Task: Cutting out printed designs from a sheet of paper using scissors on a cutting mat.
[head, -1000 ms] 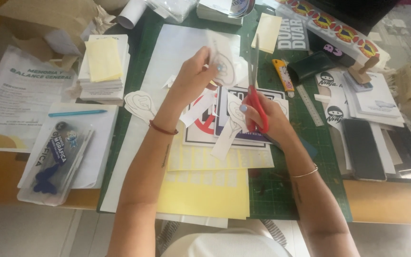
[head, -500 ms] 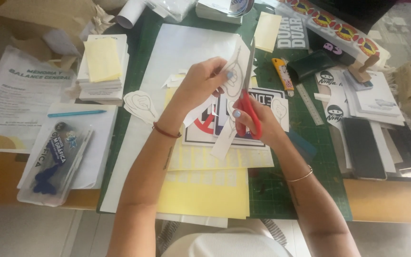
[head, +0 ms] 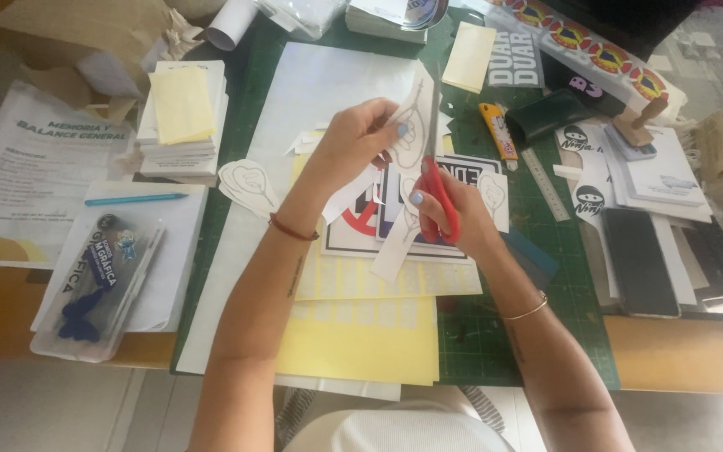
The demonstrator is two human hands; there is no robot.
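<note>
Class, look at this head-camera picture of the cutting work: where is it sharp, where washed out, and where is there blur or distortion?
Head view: soft, even daylight and faint shadows; the left hand and right hand with the red scissors look slightly soft; the top right corner is washed out by glare; the green cutting mat has edges that bow a little from the wide lens.

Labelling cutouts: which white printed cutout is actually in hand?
The one pinched in the left hand, the cutout at the red scissors; the loose cutout lies on the mat.

I see paper stack (head: 179,125) left of cutting mat (head: 579,326), pen (head: 135,199) in front of it; phone (head: 639,261) right, ruler (head: 546,184) btwn, all on table (head: 679,356).
</note>
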